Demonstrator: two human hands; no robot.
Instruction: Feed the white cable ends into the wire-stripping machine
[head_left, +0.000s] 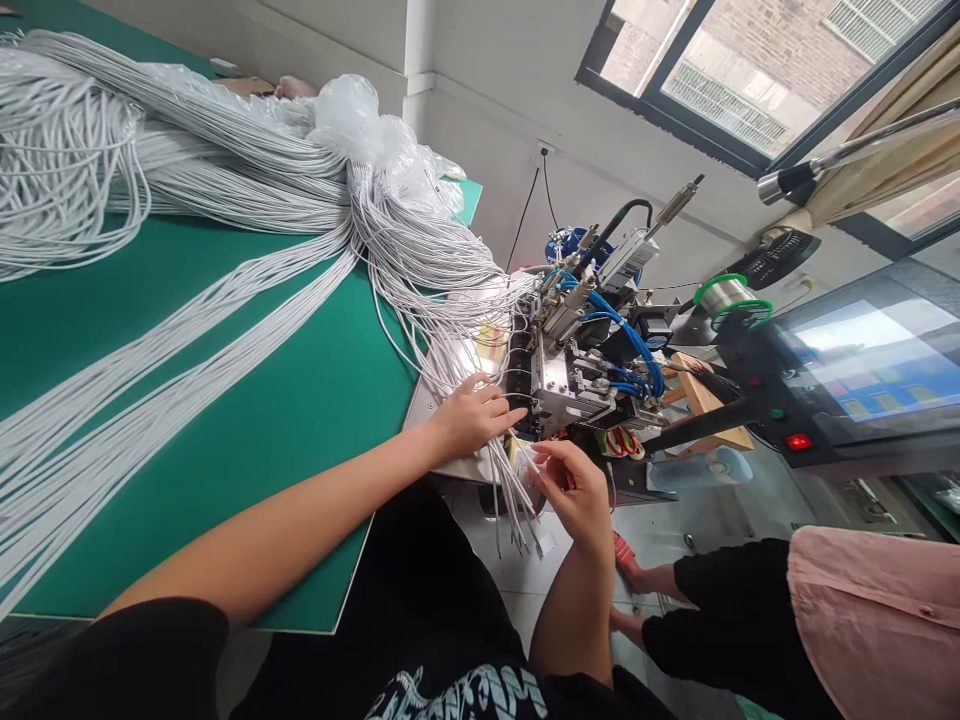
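My left hand [476, 417] lies over the grey-white cables [450, 350], fingers stretched toward the machine's front edge. Loose cable ends [514, 490] hang below that hand, over the edge of the metal plate [461, 467]. Beside them, my right hand [576, 487] has thumb and fingertips pinched on the end of a thin white cable [529, 458]. Just beyond both hands stands a bench machine [559, 385] with metal blocks, cylinders and blue air tubes. Cables run from the large bundle to its front.
Long cable bundles [247, 185] and clear plastic wrap [397, 150] cover the back of the green table [225, 440]. At right are a solder wire spool [733, 300], a monitor [870, 360] with a lit red button, and a plastic bottle [701, 470]. Another person [862, 610] stands close by.
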